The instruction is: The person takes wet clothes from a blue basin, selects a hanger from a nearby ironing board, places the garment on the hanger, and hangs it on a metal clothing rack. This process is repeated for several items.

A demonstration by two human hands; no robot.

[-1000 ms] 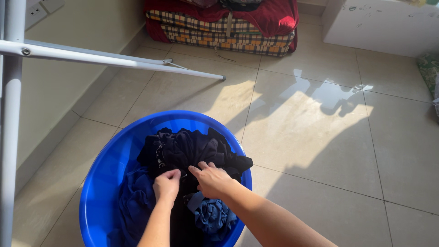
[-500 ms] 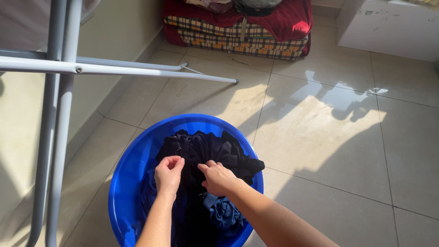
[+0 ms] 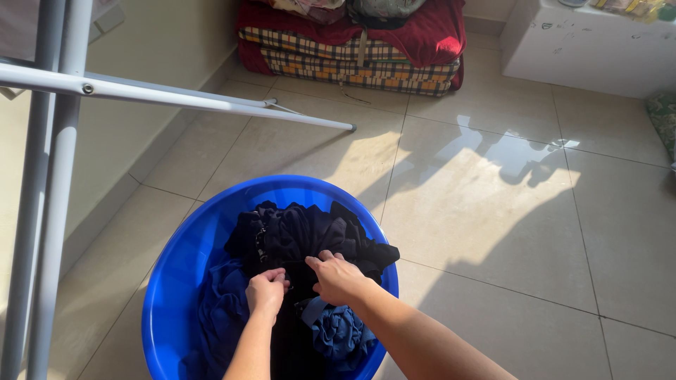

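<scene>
A round blue plastic tub (image 3: 184, 255) stands on the tiled floor, filled with dark navy and black clothes (image 3: 299, 236). A crumpled blue garment (image 3: 336, 333) lies at the near side of the pile. My left hand (image 3: 266, 293) is closed, pinching the black cloth at the pile's middle. My right hand (image 3: 336, 277) sits just to its right, fingers curled into the same dark cloth. Both forearms reach in from the bottom edge.
A grey metal drying rack (image 3: 53, 183) stands at the left, one leg (image 3: 211, 104) running across the floor above the tub. Folded checked and red bedding (image 3: 352, 42) lies against the far wall. A white cabinet (image 3: 584, 42) stands at the top right.
My left hand has dropped lower onto the pile, closer to my right hand. The view has shifted slightly; the tub and clothes stay in place.
</scene>
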